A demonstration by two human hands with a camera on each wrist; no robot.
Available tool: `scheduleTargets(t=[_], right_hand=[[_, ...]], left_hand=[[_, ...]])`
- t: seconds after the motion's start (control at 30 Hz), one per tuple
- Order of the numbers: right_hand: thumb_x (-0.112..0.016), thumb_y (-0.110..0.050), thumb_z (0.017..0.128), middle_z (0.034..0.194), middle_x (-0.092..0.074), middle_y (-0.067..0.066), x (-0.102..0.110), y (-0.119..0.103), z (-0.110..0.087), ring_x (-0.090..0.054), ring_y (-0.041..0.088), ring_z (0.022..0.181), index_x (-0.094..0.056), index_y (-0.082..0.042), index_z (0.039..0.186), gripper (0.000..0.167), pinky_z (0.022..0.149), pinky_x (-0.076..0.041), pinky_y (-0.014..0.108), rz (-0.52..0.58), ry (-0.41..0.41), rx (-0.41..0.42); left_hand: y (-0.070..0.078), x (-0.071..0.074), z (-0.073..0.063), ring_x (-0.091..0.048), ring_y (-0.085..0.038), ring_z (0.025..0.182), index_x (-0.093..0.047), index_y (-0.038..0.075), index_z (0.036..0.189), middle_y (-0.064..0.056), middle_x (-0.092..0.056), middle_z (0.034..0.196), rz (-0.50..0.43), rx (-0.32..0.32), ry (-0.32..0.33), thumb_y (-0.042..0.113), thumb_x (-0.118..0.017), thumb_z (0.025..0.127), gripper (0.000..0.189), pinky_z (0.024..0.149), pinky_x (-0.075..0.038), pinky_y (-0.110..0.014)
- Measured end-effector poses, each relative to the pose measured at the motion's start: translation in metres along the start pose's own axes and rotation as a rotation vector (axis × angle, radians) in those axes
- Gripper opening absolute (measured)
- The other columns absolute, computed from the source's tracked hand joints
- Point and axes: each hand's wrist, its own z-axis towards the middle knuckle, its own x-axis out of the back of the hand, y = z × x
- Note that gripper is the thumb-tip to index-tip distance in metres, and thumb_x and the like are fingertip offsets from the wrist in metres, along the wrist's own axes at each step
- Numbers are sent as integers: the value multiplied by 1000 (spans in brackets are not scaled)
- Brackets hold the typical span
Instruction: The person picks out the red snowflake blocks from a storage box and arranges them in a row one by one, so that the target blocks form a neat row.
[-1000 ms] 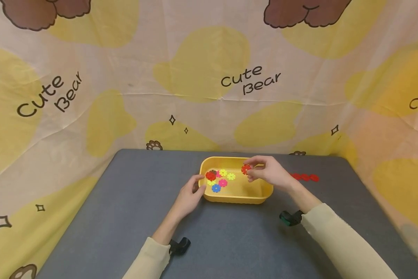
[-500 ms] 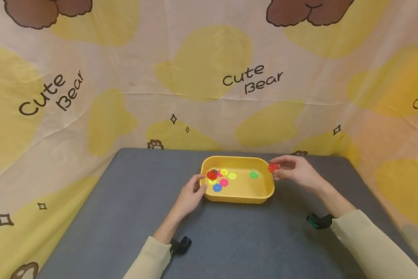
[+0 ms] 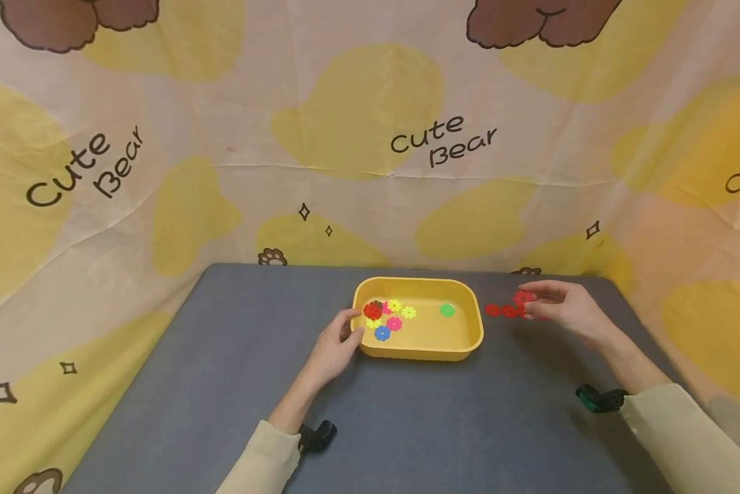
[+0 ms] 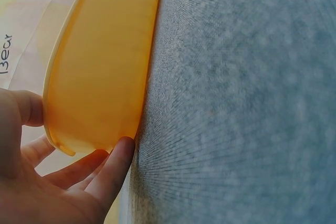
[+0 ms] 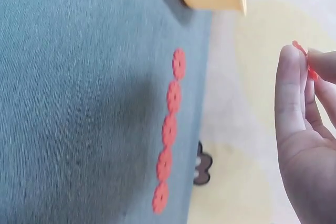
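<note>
My right hand (image 3: 570,310) pinches a red flower-shaped plastic disc (image 3: 523,298) between thumb and fingers, above the right part of the table. In the right wrist view the disc (image 5: 306,60) shows edge-on at the fingertips. Below it, a line of several red discs (image 5: 169,129) lies flat on the table. My left hand (image 3: 335,348) holds the left end of a yellow plastic tray (image 3: 419,353), fingers and thumb round its corner. Inside the tray, red, yellow, pink and blue discs cluster at the left, and a green disc (image 3: 447,311) lies toward the right.
The grey table (image 3: 265,398) is backed by a printed cloth (image 3: 357,137) that also rises along both sides. The row of red discs runs to the right of the tray, near the table's back edge. Black wrist devices (image 3: 318,436) sit at both cuffs.
My right hand has carried the red disc from over the tray rightward to above the red row. The green disc in the tray has come into view. My left hand has stayed put.
</note>
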Motion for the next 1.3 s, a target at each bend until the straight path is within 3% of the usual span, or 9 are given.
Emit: scheduleTargets(t=[0.33, 0.43, 0.57, 0.67, 0.83, 0.93, 1.13, 1.3], right_hand=[[-68, 2, 95, 105, -77, 1, 35, 22, -6, -75, 13, 86, -65, 0, 126, 31, 78, -57, 23, 156, 92, 68], [-68, 3, 95, 104, -77, -2, 43, 32, -7, -74, 11, 84, -70, -8, 122, 29, 77, -56, 21, 167, 126, 63], [-69, -1, 96, 100, -76, -11, 53, 46, -9, -73, 8, 79, -70, -14, 121, 29, 75, -53, 16, 97, 190, 30], [-70, -4, 96, 97, -73, -17, 58, 58, -10, -73, 7, 78, -68, -10, 124, 29, 74, -51, 14, 30, 222, 0], [-71, -8, 96, 96, -68, -21, 61, 78, -9, -72, 6, 78, -57, 10, 132, 42, 71, -53, 16, -74, 253, -47], [-70, -9, 97, 98, -66, -12, 61, 88, -8, -71, 5, 78, -50, 17, 136, 51, 70, -55, 18, -145, 253, -78], [-67, -6, 98, 108, -68, 25, 60, 98, -8, -71, 6, 75, -47, 22, 135, 51, 69, -56, 21, -218, 249, -133], [-66, 1, 96, 108, -67, 32, 58, 106, -8, -70, 5, 72, -45, 26, 133, 48, 67, -58, 25, -206, 246, -149]], left_hand=[[1, 0, 0, -60, -26, 119, -55, 19, 141, -10, -59, 138, -1, 8, -8, 31, -59, 103, 39, 97, -50, -50], [1, 1, -1, -60, -27, 119, -55, 19, 141, -11, -59, 138, -2, 2, -6, 30, -59, 103, 39, 98, -49, -52], [1, 1, 0, -60, -28, 120, -56, 18, 140, -12, -59, 139, -4, -3, -1, 28, -59, 103, 38, 99, -49, -53], [0, 0, 0, -60, -28, 119, -56, 19, 140, -11, -59, 138, 0, -4, 0, 28, -60, 103, 38, 98, -49, -52], [-1, -1, 0, -61, -26, 116, -56, 19, 140, -10, -61, 135, 7, -1, -1, 27, -59, 103, 38, 96, -50, -51], [-1, -1, 0, -61, -26, 115, -56, 18, 140, -10, -61, 134, 4, 2, 1, 27, -60, 103, 38, 95, -50, -50], [0, 0, -1, -61, -26, 114, -55, 18, 140, -10, -61, 133, -8, -7, -4, 27, -60, 103, 38, 95, -50, -50], [-1, 0, 0, -60, -26, 115, -56, 18, 140, -10, -61, 134, -12, -17, -8, 27, -60, 103, 38, 96, -50, -50]])
